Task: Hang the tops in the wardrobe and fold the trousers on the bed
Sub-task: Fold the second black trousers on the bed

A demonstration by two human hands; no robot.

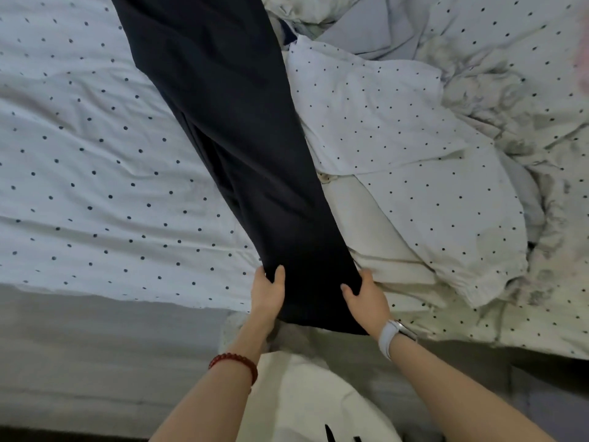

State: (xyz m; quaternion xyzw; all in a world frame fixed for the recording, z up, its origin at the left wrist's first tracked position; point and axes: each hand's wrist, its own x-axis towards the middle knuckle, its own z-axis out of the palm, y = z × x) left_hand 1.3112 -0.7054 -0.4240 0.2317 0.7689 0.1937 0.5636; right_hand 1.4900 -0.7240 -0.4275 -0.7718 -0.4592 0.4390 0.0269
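Note:
Dark navy trousers lie stretched out along the bed, running from the top of the view down to its near edge. My left hand grips the left side of the near end, thumb on top of the cloth. On the right side of that same end, my right hand grips the cloth with fingers curled over it. A cream garment lies on the bed just right of the trousers, partly under them.
The bed carries a white sheet with dark dots. A crumpled dotted duvet is heaped on the right half. The grey side of the mattress runs along the near edge. My own white top shows at the bottom.

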